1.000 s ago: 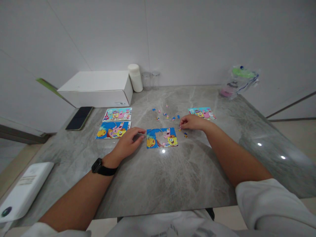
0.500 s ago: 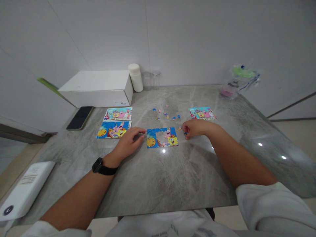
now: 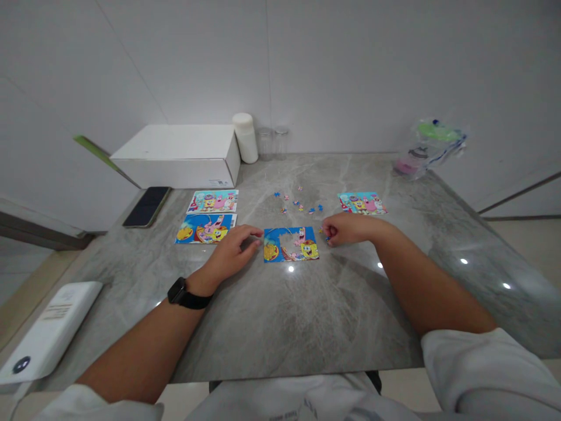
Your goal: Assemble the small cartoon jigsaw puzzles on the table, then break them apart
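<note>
The puzzle (image 3: 272, 241) lies flat in the middle of the table (image 3: 293, 327), with a big hole inside it. The left hand (image 3: 232, 251) rests at its left side. Its fingers are loose and bent a little, with nothing in them. The tips are right by the puzzle's edge, but I cannot tell if they touch it. A black watch (image 3: 189, 294) is on that wrist.

The right hand (image 3: 348, 227) is just right of the puzzle. Its thumb and finger pinch a blue piece (image 3: 328, 240). A yellow piece (image 3: 321, 230) lies between that hand and the puzzle.

On the far side, about 8 small pieces (image 3: 301, 207) are spread out. To the left lie 2 cards (image 3: 204, 228), 1 behind the other, and a phone (image 3: 146, 207). Another card (image 3: 363, 203) lies to the far right. A white box (image 3: 175, 158) and a bottle (image 3: 246, 138) stand far left.
</note>
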{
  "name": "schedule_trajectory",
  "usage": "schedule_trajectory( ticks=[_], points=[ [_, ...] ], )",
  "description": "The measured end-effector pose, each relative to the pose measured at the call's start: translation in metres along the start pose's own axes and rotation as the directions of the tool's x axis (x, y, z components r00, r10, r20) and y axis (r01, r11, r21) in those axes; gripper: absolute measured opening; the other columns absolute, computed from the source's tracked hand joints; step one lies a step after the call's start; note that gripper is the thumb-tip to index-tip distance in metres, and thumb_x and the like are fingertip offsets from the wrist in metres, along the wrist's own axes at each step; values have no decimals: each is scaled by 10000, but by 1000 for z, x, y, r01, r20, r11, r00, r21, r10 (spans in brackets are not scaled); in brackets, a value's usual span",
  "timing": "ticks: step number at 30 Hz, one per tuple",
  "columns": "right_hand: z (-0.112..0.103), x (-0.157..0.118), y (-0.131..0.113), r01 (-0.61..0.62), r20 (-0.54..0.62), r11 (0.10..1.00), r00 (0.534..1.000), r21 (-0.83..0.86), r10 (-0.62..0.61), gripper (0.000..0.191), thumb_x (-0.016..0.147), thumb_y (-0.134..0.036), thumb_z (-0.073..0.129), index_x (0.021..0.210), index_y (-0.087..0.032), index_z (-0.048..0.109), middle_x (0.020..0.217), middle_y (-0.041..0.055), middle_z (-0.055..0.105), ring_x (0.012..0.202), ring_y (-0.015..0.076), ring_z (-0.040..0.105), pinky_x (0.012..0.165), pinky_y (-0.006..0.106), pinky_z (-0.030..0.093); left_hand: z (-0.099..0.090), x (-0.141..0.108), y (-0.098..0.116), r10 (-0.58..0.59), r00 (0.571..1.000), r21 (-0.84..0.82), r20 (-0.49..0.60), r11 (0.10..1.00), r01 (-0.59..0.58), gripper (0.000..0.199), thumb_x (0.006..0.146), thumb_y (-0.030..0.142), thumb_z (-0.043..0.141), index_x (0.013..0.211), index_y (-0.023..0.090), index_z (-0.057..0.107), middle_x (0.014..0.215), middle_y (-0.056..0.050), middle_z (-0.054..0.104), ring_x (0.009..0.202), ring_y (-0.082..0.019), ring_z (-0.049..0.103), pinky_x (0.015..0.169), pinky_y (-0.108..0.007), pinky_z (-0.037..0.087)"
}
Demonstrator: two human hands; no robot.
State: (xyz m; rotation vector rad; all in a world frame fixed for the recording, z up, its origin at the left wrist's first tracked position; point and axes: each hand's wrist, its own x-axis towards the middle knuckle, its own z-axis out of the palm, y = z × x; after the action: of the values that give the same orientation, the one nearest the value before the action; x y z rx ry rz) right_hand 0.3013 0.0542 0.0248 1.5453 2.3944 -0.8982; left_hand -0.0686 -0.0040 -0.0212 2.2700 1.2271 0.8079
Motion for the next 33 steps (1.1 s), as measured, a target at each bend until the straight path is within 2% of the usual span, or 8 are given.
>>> schedule_trajectory(
  ticks=[5,8,13,17,22,27,33],
  points=[
    [-15,3,-10,100,-82,942,994,321,-77,286,697,-378,828,907,-230,703,824,6,733,782,196,676,682,281,483,0,-1,9,82,996,0,30,997,-82,260,1030,365,564,1213,238,697,1211,-102,743,1165,-264,672,1060,-463,529],
    [-23,12,-27,133,-127,907,988,400,-89,280,711,-405,817,883,-224,690,786,-2,722,750,182,661,673,274,487,0,-2,18,135,987,1,90,991,-136,280,1026,343,577,1253,238,701,1263,-115,724,1202,-270,654,1079,-466,524],
    [-26,34,-62,214,-196,934,967,287,-162,139,769,-295,776,866,-226,707,799,9,749,766,185,674,697,280,479,-3,-3,25,199,966,-30,165,980,-197,299,1008,292,605,1286,255,709,1300,-116,703,1248,-269,630,1112,-458,515],
    [-8,50,-78,267,-266,941,941,210,-208,60,837,-246,720,888,-219,705,822,13,753,784,175,675,719,273,466,-5,-4,23,203,965,-43,165,979,-199,324,999,314,629,1310,271,711,1318,-117,690,1246,-271,633,1114,-464,519],
    [13,55,-79,274,-238,955,941,117,-241,29,867,-210,685,878,-219,710,781,-2,726,737,158,645,698,264,429,-3,-5,21,219,957,-34,189,976,-217,332,991,338,653,1312,279,715,1340,-111,676,1259,-271,628,1131,-463,507],
    [13,53,-78,275,-299,960,922,54,-248,39,870,-215,689,881,-216,727,816,12,734,764,166,648,723,270,425,-1,-6,18,239,947,-21,216,970,-240,354,995,363,662,1333,268,708,1398,-119,644,1315,-275,594,1168,-463,477],
    [15,55,-76,289,-277,951,928,107,-250,75,847,-182,702,916,-208,714,822,5,731,755,158,651,702,257,428,1,-7,17,244,939,5,242,967,-253,398,1001,431,660,1373,293,697,1467,-128,596,1374,-298,558,1204,-498,449]
  ],
)
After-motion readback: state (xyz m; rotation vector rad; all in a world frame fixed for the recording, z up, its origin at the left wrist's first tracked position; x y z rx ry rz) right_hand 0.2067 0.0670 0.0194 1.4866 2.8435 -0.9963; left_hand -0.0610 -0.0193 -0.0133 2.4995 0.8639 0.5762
